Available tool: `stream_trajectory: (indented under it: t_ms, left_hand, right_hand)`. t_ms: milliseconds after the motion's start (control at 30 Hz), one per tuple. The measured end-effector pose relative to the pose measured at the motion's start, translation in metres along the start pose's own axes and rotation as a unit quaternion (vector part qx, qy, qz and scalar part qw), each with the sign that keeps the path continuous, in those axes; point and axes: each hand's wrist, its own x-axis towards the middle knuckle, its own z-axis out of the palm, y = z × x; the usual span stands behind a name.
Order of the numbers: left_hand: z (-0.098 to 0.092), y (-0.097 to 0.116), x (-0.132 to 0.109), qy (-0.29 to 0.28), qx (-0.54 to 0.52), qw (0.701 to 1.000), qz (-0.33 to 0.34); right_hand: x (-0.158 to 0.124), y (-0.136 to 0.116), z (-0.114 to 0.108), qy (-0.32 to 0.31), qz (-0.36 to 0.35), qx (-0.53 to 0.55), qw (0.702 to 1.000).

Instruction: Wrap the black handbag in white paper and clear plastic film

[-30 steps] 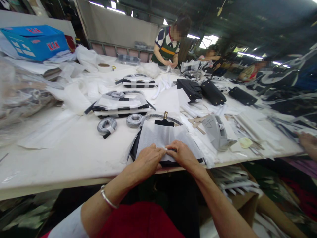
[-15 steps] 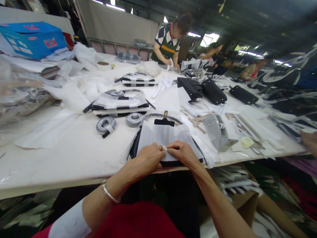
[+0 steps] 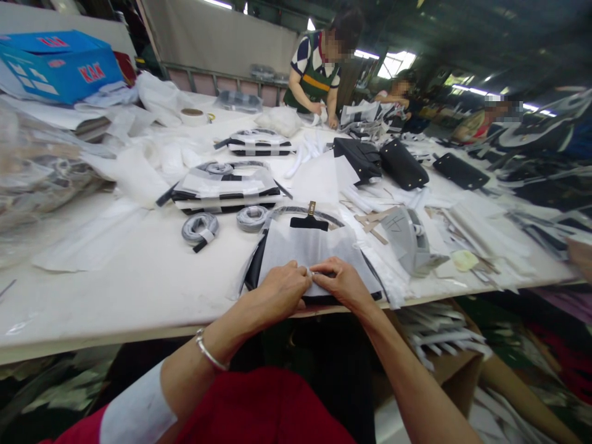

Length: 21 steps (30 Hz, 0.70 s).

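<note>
1. Fingers: The left hand (image 3: pixel 284 288) lies back-up, its fingers bent and grouped closely. The right hand (image 3: pixel 341 282) brings thumb and index fingertips close together, just beside the left fingertips. A small pale patch shows between the hands; whether either hand pinches it cannot be told.
2. Workpiece: The black bag (image 3: pixel 256 268) lies directly beneath both hands, at the near edge of the table (image 3: pixel 115 296). The white sheet (image 3: pixel 282 253) covers its upper face; the fingertips meet over the sheet's near middle portion.
3. Step in hand (judged): Fine two-handed work on the sheet, apparently smoothing or securing it.
4. Next move (judged): Calls for steady left-hand support and controlled right fingertips, without creasing the sheet.
5. Beyond the fingertips: A gold-coloured clasp (image 3: pixel 311 209) stands past the sheet's far edge. Wrapped coils (image 3: pixel 198 228) lie to the left, apart from the hands.
</note>
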Motion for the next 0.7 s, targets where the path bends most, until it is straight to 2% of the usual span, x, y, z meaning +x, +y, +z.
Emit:
stream_trajectory:
  t_ms: [200,333,433,567,700]
  left_hand:
    - [0.007,0.001,-0.004,0.023,0.009,1.0,-0.012]
    - [0.015,0.005,-0.012,0.04,0.005,0.998,-0.044]
    - [0.014,0.008,-0.016,0.046,-0.005,0.997,-0.062]
    - [0.0,0.01,-0.009,0.038,-0.017,0.996,-0.073]
    - [-0.009,0.01,0.012,0.023,0.032,0.995,-0.092]
  right_hand:
    - [0.0,-0.02,0.006,0.002,0.013,-0.151,0.988]
    - [-0.005,-0.009,0.011,0.038,0.007,-0.101,0.994]
    - [-0.008,0.001,0.014,0.058,-0.01,-0.064,0.996]
    - [-0.007,-0.001,0.013,0.029,-0.024,-0.104,0.994]
    - [-0.003,-0.007,0.008,0.007,-0.014,-0.118,0.993]
